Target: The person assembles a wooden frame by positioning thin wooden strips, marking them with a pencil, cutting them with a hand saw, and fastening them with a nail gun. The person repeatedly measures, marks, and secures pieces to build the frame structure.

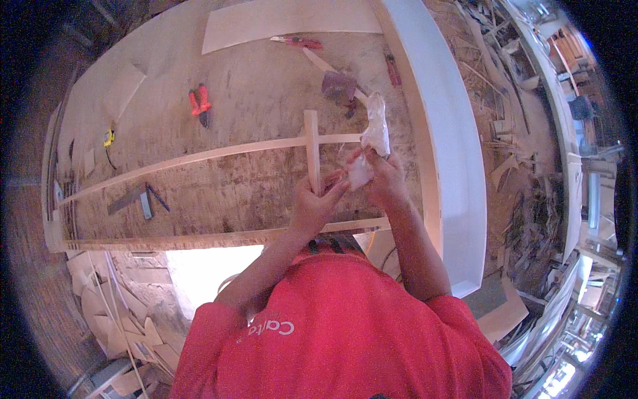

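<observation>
My left hand (314, 205) is closed around the lower end of a short wooden strip (312, 143), its fingertips pointing toward the other hand. That short strip crosses over a long thin wooden strip (199, 154) running across the worktable. Just to the right, my right hand (387, 179) grips a crumpled white, partly clear plastic bag (376, 126). The bag's upper part sticks up beyond the fingers, and a loose flap hangs between both hands. What the bag contains cannot be made out.
On the stained worktable (252, 86) lie red-handled pliers (200, 105), a yellow tape measure (109, 137), a try square (145, 202), a red-handled tool (297, 42) and a dark purple object (339, 85) beside wooden pieces. A tall white panel (458, 166) borders the right side.
</observation>
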Action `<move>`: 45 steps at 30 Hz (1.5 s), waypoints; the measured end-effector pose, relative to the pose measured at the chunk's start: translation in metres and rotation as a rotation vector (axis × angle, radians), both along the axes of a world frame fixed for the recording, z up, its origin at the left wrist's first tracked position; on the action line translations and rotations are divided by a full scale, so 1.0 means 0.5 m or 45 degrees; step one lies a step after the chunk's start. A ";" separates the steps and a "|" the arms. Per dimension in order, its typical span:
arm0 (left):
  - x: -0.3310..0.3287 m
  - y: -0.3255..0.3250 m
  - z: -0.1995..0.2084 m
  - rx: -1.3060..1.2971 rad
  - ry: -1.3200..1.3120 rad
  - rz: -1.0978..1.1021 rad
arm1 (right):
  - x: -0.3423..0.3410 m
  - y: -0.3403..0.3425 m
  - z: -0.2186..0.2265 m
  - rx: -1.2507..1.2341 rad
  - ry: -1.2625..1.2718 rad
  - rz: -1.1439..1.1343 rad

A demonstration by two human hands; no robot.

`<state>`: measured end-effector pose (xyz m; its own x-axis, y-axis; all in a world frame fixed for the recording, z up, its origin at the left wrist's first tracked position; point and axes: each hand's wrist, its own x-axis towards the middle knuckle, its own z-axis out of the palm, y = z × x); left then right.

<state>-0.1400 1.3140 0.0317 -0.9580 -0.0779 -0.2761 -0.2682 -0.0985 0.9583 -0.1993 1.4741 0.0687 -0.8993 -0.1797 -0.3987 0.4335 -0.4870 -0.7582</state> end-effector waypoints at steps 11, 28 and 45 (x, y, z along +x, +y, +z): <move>-0.008 -0.028 0.016 -0.080 0.052 0.038 | -0.008 0.005 -0.056 0.061 -0.115 -0.257; -0.053 0.045 0.126 -0.028 -0.128 0.304 | 0.034 -0.052 -0.035 0.879 0.482 -0.080; -0.055 0.060 -0.015 0.055 0.096 0.302 | 0.037 -0.028 -0.035 1.210 0.576 -0.125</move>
